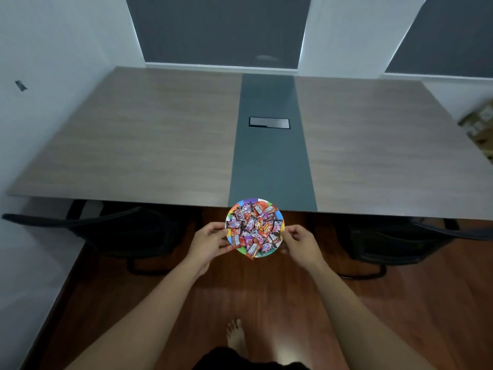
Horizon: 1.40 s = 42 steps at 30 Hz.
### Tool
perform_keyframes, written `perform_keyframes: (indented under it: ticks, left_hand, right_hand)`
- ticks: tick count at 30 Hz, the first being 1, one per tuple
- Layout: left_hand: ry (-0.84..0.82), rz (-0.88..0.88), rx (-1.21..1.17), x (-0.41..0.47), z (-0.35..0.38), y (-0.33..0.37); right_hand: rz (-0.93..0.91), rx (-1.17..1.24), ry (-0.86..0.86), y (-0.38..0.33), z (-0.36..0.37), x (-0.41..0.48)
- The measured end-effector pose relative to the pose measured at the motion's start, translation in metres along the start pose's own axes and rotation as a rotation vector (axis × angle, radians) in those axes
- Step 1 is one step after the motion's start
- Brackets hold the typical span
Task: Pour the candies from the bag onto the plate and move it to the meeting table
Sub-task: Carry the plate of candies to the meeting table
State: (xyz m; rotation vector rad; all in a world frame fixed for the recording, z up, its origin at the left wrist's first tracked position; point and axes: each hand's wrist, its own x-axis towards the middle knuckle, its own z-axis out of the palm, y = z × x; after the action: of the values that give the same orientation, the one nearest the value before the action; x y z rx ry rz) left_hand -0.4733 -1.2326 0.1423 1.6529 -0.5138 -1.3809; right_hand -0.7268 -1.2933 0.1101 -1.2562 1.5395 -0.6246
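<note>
The plate [277, 212] you are carrying is a small round one with a rim of many colours, and it is heaped with wrapped candies [253, 227] in red, pink, purple and orange; one red wrapper hangs over the near edge. You hold it in the air at the near edge of the meeting table [149, 134], its far rim over the table's dark centre strip and the rest out over the wooden floor [266, 295]. Your left hand [209, 243] is clamped on the plate's left rim, thumb on top and fingers underneath. Your right hand [301, 243] pinches the right rim the same way. Both forearms reach forward from the bottom of the view.

The table top is pale wood grain on either side of the strip, with a dark rectangular hatch [269, 122] set in the strip well beyond the plate. Dark chairs [128, 231] are tucked under the near edge on both sides. Your bare foot [236, 336] shows on the floor below the plate.
</note>
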Motion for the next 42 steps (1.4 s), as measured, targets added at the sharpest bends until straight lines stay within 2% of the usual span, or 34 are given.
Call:
perform_keyframes:
  ticks: [13, 26, 42]
  left_hand:
    - [-0.022, -0.071, -0.012, 0.158, 0.074, 0.083]
    - [0.022, -0.118, -0.100, 0.276, 0.172, 0.157]
    - [0.025, -0.155, -0.085, 0.406, 0.201, 0.236]
  right_hand:
    - [0.067, 0.088, -0.022, -0.034, -0.034, 0.179]
    - [0.062, 0.082, -0.088, -0.082, -0.107, 0.347]
    - [0.101, 0.080, -0.122, -0.135, -0.110, 0.493]
